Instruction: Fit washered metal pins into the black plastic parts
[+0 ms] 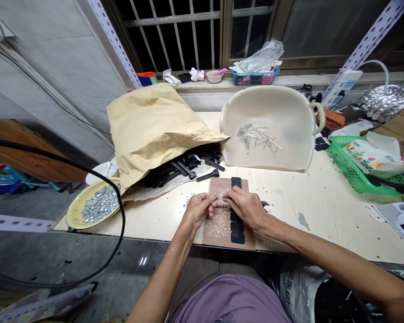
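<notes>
My left hand (pixel 201 209) and my right hand (pixel 245 205) are close together over a brown mat (pixel 218 231) at the table's front edge. A thin metal pin (pixel 219 197) spans the gap between them, pinched in the fingers of both. What sits at its ends is hidden by my fingertips. A column of black rounded pads (pixel 237 237) runs down the mat, partly under my right hand. Beyond my left hand, black plastic parts (pixel 185 168) spill from a brown paper sack (pixel 151 121). Tiny metal pieces (pixel 187 200) lie beside that hand.
A cream tub (pixel 267 101) at the back holds several metal pins (pixel 257 134). At left stands a yellow bowl (pixel 73 215) of small metal bits (pixel 101 204). A green basket (pixel 345 163) is at right. A black cable (pixel 123 215) loops across the left foreground.
</notes>
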The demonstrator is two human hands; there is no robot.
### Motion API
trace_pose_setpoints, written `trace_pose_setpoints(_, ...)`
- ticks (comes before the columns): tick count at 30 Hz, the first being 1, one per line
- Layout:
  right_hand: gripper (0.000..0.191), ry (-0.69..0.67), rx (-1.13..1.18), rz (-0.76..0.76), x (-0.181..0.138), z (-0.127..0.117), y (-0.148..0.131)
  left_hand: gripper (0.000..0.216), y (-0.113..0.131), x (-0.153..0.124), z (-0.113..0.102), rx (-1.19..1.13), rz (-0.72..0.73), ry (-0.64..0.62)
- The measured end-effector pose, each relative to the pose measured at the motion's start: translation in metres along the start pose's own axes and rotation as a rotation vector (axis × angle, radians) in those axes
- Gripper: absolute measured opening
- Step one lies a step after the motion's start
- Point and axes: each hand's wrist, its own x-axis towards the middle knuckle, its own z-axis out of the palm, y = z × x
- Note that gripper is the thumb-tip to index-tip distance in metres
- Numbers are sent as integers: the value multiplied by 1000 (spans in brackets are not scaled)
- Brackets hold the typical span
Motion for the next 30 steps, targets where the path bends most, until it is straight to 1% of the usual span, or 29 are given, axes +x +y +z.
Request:
trace_pose_setpoints(2, 27, 5, -94, -14, -1, -1, -1, 38, -2, 1, 0, 26, -13, -12)
trace_pose_setpoints(4, 28, 4, -120, -29, -3, -2, 1, 38, -3, 2, 2, 44, -22, -27)
trace_pose_setpoints(8, 22, 10, 5, 16, -11, -6, 15, 37, -4, 2, 14, 34, -21, -34)
trace_pose_setpoints(11, 19, 34, 87, 68, -19, -8, 29, 42, -6, 2, 23, 27, 0, -37)
trace_pose_setpoints(14, 20, 54, 96, 114, -26, -9, 44, 48, -11, 3, 26, 106, 65, 23)
trace_pose_setpoints(18, 22, 47, 51, 139, -23, -4, 64, 50, -18, 2, 27, 336, 190, 142)
trace_pose_setpoints(22, 27, 52, 27, 78, -3, 2, 81, 42, -21, -1, 31, 542, 367, 272)
trace_pose_setpoints(25, 30, 48, -18, 25, 0, 4, 81, 36, -22, 0, 34, 613, 466, 324)
trace_pose_setpoints(27, 33, -1, -2, -74, -11, 6, 75, 34, -24, 2, 35, 612, 484, 351)
trace_pose_setpoints(30, 34, -123, 50, -316, -28, 4, 65, 32, -27, 4, 34, 572, 466, 371)
